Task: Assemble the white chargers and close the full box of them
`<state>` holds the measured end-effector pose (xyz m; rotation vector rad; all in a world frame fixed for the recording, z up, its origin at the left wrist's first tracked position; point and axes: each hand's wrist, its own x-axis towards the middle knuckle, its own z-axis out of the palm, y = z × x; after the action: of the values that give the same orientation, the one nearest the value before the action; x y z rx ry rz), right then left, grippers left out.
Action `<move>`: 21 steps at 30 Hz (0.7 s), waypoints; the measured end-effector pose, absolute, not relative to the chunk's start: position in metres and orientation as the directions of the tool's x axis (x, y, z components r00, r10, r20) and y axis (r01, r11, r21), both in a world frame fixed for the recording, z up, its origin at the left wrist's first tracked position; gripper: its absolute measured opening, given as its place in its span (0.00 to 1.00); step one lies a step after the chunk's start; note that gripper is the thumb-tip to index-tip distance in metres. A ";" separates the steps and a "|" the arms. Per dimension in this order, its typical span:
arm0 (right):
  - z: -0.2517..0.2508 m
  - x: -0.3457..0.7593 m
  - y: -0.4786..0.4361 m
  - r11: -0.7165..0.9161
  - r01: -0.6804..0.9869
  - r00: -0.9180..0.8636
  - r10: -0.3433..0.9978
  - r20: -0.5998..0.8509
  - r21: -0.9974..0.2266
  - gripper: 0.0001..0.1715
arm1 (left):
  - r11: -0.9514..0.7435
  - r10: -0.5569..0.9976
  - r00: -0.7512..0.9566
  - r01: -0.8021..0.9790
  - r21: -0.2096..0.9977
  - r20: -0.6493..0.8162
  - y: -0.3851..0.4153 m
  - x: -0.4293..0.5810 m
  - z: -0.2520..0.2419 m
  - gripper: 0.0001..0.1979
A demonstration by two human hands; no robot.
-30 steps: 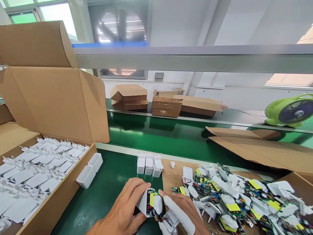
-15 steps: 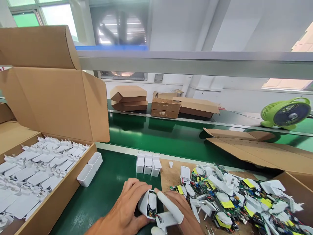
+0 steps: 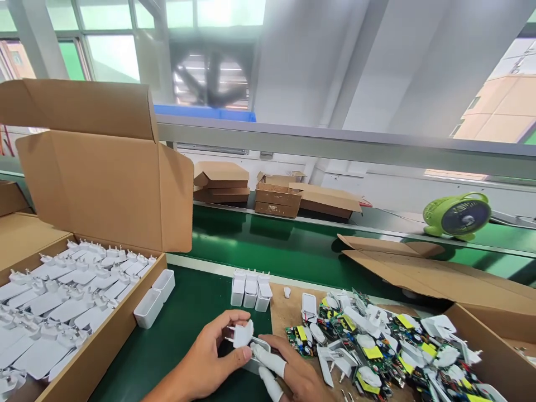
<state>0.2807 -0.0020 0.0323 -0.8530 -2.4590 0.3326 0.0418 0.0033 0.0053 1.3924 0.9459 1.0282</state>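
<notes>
Head view, landmark: row of three shells point(image 3: 250, 289), which stands upright on the green desk point(image 3: 188, 318).
Left hand point(image 3: 207, 360): just in front of the row, thumb and fingers pinched narrowly on a white plug cap point(image 3: 242, 335), whose prongs point left.
Right hand point(image 3: 295, 379): in front of the row and slightly right, with white finger cots point(image 3: 270, 362) on two fingers. They curl around a charger shell point(image 3: 256, 364).
Charger shell: directly under the plug cap and touching it, mostly hidden by both hands.
Handling: both pieces look light, stiff and smooth. Gripping the cap by its flat side edges, clear of the thin prongs, seems safest, since slick plastic may slip under the cots.
Circuit boards point(image 3: 377, 346): a loose heap to the right of the row, on a cardboard sheet point(image 3: 288, 310).
Open carton point(image 3: 104, 346): left of the row, packed with plug caps.
Two spare shells point(image 3: 154, 298): they lie between the carton and the row.
</notes>
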 end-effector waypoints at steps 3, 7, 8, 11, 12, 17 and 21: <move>0.040 0.275 -0.002 0.750 0.562 -0.680 0.659 0.323 -0.349 0.39 | -0.054 0.955 0.285 -0.093 0.994 0.078 0.003 0.040 0.005 0.34; 0.046 0.268 0.002 0.718 0.585 -0.677 0.689 0.259 -0.378 0.37 | -0.089 0.975 0.193 -0.115 0.989 0.110 0.002 0.040 0.006 0.35; 0.047 0.266 0.003 0.700 0.592 -0.672 0.702 0.235 -0.400 0.35 | -0.087 0.980 0.170 -0.107 0.990 0.105 0.002 0.039 0.007 0.34; 0.046 0.262 0.004 0.651 0.609 -0.648 0.738 0.189 -0.452 0.31 | -0.054 0.989 0.132 -0.086 0.995 0.065 0.003 0.039 0.010 0.29; 0.046 0.261 0.004 0.635 0.622 -0.636 0.751 0.178 -0.458 0.31 | -0.047 0.990 0.129 -0.079 0.996 0.057 0.003 0.039 0.011 0.27; 0.044 0.256 0.003 0.569 0.691 -0.615 0.787 0.050 -0.446 0.30 | -0.105 0.985 0.139 0.025 0.994 0.101 0.004 0.038 0.010 0.22; 0.030 0.254 0.004 0.538 0.744 -0.598 0.801 -0.036 -0.397 0.28 | -0.100 0.986 0.143 0.061 0.993 0.091 0.002 0.038 0.006 0.21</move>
<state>0.2536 0.0037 0.0298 -1.3263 -2.6208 0.5677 0.0378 0.0025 0.0063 1.3927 1.1057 1.1400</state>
